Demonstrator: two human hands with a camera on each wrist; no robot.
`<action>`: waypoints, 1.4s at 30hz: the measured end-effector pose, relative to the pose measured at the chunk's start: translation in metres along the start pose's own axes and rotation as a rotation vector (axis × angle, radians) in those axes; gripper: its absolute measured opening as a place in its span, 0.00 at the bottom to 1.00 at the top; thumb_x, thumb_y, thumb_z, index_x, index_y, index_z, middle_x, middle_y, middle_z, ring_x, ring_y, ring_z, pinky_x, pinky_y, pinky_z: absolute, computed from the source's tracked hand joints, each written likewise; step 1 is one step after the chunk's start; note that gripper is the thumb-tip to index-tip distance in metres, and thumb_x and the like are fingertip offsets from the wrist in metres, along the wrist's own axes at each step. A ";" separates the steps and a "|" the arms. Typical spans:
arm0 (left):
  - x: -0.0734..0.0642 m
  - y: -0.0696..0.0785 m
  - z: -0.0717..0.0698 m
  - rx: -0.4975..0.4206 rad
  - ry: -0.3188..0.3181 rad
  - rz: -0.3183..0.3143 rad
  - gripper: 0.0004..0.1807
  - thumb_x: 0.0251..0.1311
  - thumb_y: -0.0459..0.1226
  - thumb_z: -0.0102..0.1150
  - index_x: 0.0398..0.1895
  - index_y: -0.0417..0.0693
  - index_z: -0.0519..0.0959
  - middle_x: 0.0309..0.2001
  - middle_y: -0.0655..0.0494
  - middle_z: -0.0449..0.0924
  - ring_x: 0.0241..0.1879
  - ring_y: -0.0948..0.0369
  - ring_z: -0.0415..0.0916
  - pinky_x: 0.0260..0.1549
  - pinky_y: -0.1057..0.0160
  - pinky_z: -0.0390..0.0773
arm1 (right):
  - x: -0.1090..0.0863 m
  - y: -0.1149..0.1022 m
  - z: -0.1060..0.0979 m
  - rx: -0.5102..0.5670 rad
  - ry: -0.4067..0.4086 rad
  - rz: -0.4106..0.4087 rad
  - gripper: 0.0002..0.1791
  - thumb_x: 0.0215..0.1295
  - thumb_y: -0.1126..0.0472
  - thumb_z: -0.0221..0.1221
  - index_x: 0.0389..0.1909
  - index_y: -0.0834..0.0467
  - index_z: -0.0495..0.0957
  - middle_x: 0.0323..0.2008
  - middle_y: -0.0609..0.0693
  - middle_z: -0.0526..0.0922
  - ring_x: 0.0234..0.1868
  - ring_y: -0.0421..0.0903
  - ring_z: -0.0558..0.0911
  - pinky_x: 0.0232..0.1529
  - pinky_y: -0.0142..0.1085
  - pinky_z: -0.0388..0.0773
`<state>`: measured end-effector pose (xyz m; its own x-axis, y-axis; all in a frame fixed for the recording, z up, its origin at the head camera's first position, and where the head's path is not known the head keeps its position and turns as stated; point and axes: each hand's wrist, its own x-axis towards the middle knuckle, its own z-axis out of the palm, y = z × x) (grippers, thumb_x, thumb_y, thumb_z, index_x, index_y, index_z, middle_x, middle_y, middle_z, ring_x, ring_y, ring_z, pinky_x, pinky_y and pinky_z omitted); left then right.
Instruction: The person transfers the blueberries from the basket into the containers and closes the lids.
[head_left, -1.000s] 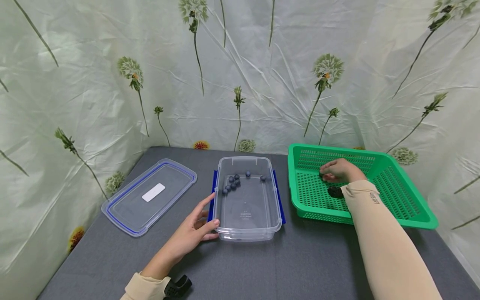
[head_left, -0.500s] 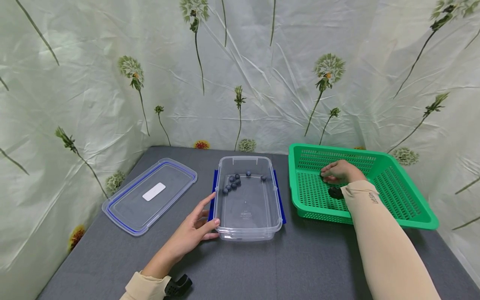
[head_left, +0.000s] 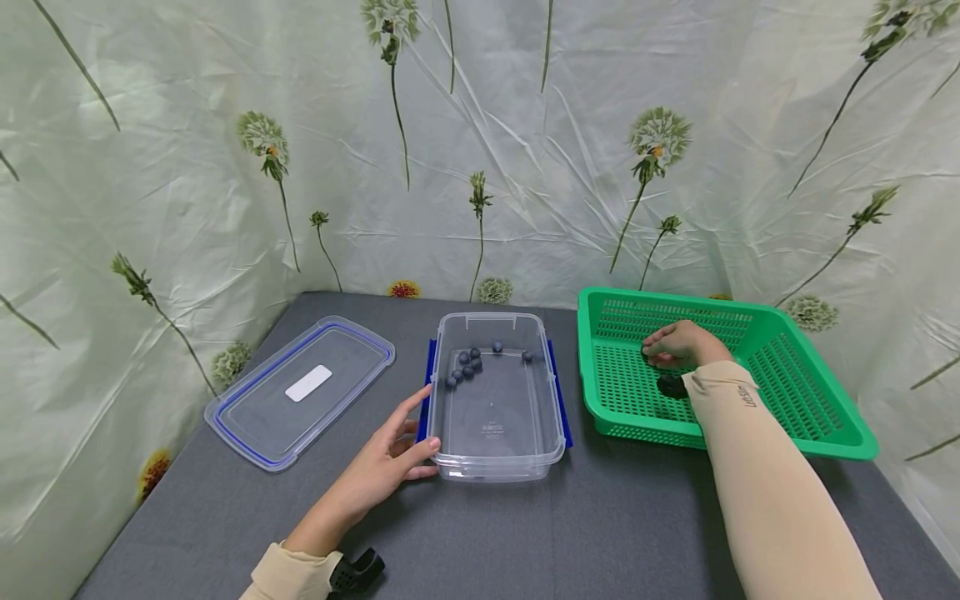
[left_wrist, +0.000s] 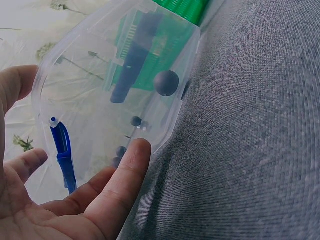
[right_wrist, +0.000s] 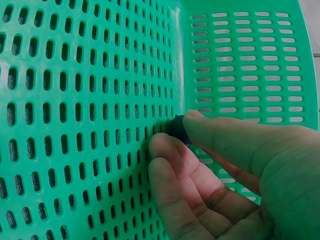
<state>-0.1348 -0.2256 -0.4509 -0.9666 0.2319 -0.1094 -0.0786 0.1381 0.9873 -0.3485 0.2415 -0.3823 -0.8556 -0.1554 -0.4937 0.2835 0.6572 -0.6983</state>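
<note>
Several blueberries [head_left: 467,372] lie toward the back of a clear plastic food container [head_left: 517,460] in the middle of the head view. My left hand [head_left: 375,471] rests against the container's left side, fingers spread and fairly straight, near a blue side latch [left_wrist: 62,155] in the left wrist view. Inside the green basket [head_left: 588,379], my right hand [head_left: 682,343] pinches a dark blueberry [right_wrist: 179,129] low down by the basket wall. The right wrist view shows the berry between thumb and fingertips, partly covered by them.
A clear lid [head_left: 258,425] with a blue seal and white label lies flat left of the container. Dark grey cloth [head_left: 600,533] covers the table. A floral curtain [head_left: 525,150] hangs behind. A black wrist device [head_left: 358,573] sits at my left cuff.
Almost nothing differs. Both hands stay in place, the right one low in the basket and the left one at the container; the whole view drifts only slightly.
</note>
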 end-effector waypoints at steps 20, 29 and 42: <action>-0.003 0.004 0.000 -0.019 -0.016 -0.005 0.44 0.77 0.40 0.64 0.87 0.72 0.51 0.74 0.26 0.61 0.66 0.41 0.76 0.54 0.52 0.90 | -0.004 -0.011 0.000 0.009 0.013 -0.081 0.23 0.81 0.64 0.59 0.69 0.73 0.71 0.44 0.50 0.85 0.39 0.37 0.86 0.45 0.31 0.88; -0.003 0.004 -0.002 -0.018 -0.037 0.016 0.44 0.78 0.42 0.63 0.87 0.70 0.50 0.74 0.24 0.60 0.67 0.40 0.76 0.56 0.50 0.89 | -0.008 -0.028 0.008 -0.018 0.046 -0.175 0.24 0.79 0.63 0.61 0.67 0.73 0.74 0.45 0.52 0.88 0.39 0.38 0.88 0.46 0.32 0.89; -0.003 0.002 -0.002 -0.026 -0.036 0.020 0.44 0.78 0.41 0.62 0.88 0.70 0.50 0.74 0.25 0.61 0.67 0.40 0.76 0.55 0.51 0.90 | -0.015 -0.044 0.021 0.054 0.036 -0.252 0.25 0.80 0.61 0.62 0.69 0.71 0.73 0.44 0.48 0.89 0.43 0.39 0.89 0.52 0.35 0.89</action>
<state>-0.1326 -0.2276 -0.4487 -0.9586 0.2691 -0.0928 -0.0656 0.1084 0.9919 -0.3392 0.1999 -0.3553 -0.9168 -0.2823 -0.2826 0.0815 0.5603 -0.8243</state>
